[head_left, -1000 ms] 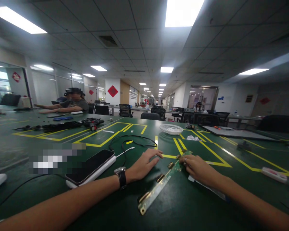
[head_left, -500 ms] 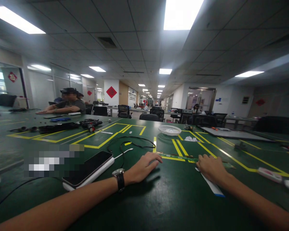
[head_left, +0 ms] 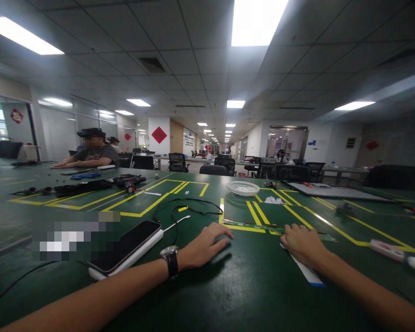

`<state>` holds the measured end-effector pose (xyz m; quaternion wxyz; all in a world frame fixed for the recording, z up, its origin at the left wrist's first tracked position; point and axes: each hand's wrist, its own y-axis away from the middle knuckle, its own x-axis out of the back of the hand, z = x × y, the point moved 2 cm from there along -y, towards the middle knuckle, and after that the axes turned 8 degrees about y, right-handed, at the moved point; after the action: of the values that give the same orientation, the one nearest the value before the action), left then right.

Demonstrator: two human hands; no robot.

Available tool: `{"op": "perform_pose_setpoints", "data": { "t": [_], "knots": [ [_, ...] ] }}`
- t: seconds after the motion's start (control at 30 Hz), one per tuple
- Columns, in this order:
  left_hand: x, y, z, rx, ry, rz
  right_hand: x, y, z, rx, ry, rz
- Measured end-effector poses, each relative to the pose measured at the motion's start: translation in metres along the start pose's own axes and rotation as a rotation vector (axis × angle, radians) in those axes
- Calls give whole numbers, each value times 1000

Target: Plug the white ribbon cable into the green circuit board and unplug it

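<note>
My left hand [head_left: 205, 245] is held low over the green table, palm down, thumb and fingers apart, with nothing in it. Just beyond its fingertips lies the left end of a narrow green strip [head_left: 251, 225] that looks like a circuit board. My right hand [head_left: 302, 243] has its fingers curled down over the strip's right part. The strip comes out again past the knuckles. Partly beneath this hand is a flat white strip with a blue end [head_left: 309, 272]. What the right fingertips touch is hidden.
A phone [head_left: 126, 246] on a white block, a white cable [head_left: 176, 222] and a black cord [head_left: 200, 201] lie left. Further off are a white basket [head_left: 242, 188], crumpled white pieces [head_left: 275, 200] and black tools [head_left: 86, 186]. Another person [head_left: 93, 152] sits far left.
The view has shifted slightly. My left hand has drawn back a touch from the green strip's end, while my right hand keeps its place over the strip.
</note>
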<state>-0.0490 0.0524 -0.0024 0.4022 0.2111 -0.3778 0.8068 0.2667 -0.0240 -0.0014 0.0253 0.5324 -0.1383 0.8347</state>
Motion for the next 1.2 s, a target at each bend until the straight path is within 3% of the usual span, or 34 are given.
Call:
{"op": "perform_pose_setpoints", "data": {
  "t": [0.3, 0.57, 0.67, 0.8, 0.9, 1.03, 1.13, 1.2],
  "knots": [
    [1, 1, 0, 16, 3, 7, -5, 0, 6, 10, -99, -52],
    [6, -2, 1, 54, 105, 206, -31, -16, 28, 87, -287, -79],
    [9, -3, 1, 59, 147, 287, -19, -12, 20, 156, -394, -49],
    [9, -4, -3, 64, 138, 325, 13, 6, -12, 376, -571, -5],
    [6, -2, -2, 41, 65, 242, 35, 25, -40, 530, -641, 14],
    [-2, 1, 5, -77, -99, -21, 51, 49, -68, 616, -685, 13],
    [-7, 3, 9, -137, -208, -185, 61, 58, -77, 693, -669, 30],
    [-8, 4, 11, -152, -243, -240, 68, 55, -73, 659, -593, 80]
  ]
}}
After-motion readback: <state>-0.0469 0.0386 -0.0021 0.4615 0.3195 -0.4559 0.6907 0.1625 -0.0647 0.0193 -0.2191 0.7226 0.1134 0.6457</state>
